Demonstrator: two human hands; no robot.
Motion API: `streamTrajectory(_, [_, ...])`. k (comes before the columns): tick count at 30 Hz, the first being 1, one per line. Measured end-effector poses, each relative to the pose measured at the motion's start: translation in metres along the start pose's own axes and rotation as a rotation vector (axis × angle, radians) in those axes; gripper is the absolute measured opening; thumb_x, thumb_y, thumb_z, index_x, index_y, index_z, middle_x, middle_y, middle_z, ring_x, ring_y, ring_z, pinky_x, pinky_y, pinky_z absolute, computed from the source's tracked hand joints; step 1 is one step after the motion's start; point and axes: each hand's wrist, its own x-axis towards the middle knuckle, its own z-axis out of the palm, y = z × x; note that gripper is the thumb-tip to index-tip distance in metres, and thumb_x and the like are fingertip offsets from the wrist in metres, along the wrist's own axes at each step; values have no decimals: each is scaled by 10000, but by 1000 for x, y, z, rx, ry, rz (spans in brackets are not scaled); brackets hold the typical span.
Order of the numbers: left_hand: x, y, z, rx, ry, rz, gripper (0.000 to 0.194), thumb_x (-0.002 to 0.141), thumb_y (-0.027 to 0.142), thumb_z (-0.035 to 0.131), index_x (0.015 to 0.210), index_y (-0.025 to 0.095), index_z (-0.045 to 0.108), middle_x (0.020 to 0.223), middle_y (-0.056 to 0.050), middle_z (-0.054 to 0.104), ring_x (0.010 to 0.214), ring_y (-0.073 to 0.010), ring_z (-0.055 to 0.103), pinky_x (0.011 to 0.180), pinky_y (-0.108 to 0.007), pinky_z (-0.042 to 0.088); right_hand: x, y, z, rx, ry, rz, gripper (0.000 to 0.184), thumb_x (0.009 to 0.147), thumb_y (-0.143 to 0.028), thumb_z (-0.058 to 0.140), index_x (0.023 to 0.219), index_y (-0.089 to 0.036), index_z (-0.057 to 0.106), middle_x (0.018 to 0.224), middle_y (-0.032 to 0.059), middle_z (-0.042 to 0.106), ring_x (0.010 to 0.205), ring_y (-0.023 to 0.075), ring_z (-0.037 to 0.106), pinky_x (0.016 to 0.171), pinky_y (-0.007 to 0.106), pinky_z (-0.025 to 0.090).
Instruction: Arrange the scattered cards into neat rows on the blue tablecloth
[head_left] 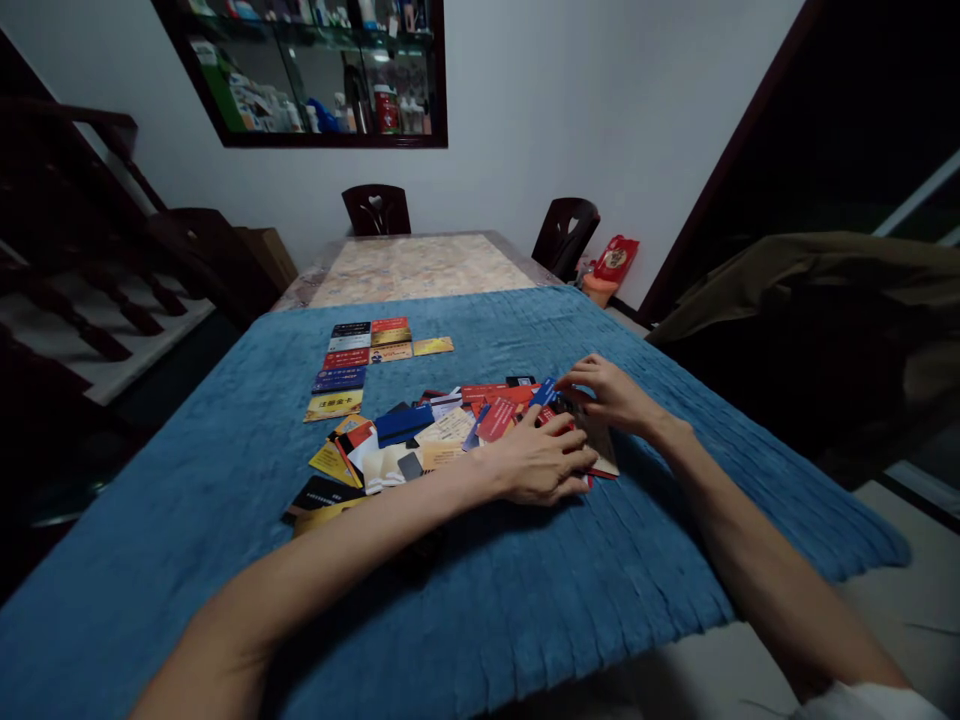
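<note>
A loose heap of plastic cards [420,435] in red, blue, yellow and white lies on the blue cloth [465,590]. My left hand [541,462] rests on the right end of the heap, fingers curled over a stack of cards [604,462]. My right hand [609,392] is just beyond it, fingertips pinched on the far edge of the same cards near a blue card [545,391]. Farther left, several cards [360,355] are laid out flat in neat rows.
The blue cloth covers the near part of a long marble-topped table [416,268]. Two dark chairs [376,209] stand at the far end. A brown coat [825,290] hangs at the right. A red bag [615,258] sits by the wall. A glass cabinet [322,70] hangs above.
</note>
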Motion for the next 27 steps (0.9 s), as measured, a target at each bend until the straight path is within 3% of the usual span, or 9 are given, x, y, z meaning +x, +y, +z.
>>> streamTrajectory(10, [-35, -3, -13, 114, -1, -178, 300, 971, 362, 487, 1132, 136, 601, 1203, -203, 602, 1209, -348, 499, 990, -538, 389, 4, -22, 8, 110, -55, -69, 223, 921, -244, 539, 991, -211, 748, 910, 100, 713, 887, 229, 571, 823, 390, 465])
streamTrajectory(17, [-58, -10, -19, 131, -48, -273, 263, 961, 331, 491, 1082, 126, 604, 1169, -189, 611, 1153, -328, 517, 937, -474, 403, 5, -51, 15, 120, -111, -143, 266, 911, -416, 627, 1067, -229, 736, 1046, 112, 683, 993, 262, 541, 865, 435, 466])
streamTrajectory(23, [-77, -27, -25, 13, -52, -351, 218, 893, 233, 556, 1100, 169, 587, 1229, -144, 605, 1221, -308, 485, 978, -483, 398, 4, -67, 16, 30, -110, -147, 310, 889, -414, 650, 1149, -255, 704, 1131, 120, 650, 1049, 294, 505, 862, 470, 443])
streamTrajectory(27, [-81, -30, -29, -1, -87, -363, 164, 886, 244, 567, 1027, 170, 608, 1150, -129, 621, 1157, -298, 519, 966, -474, 414, 4, -75, 13, 67, -128, -179, 280, 912, -426, 623, 1095, -238, 720, 1093, 120, 662, 1044, 289, 500, 885, 468, 436])
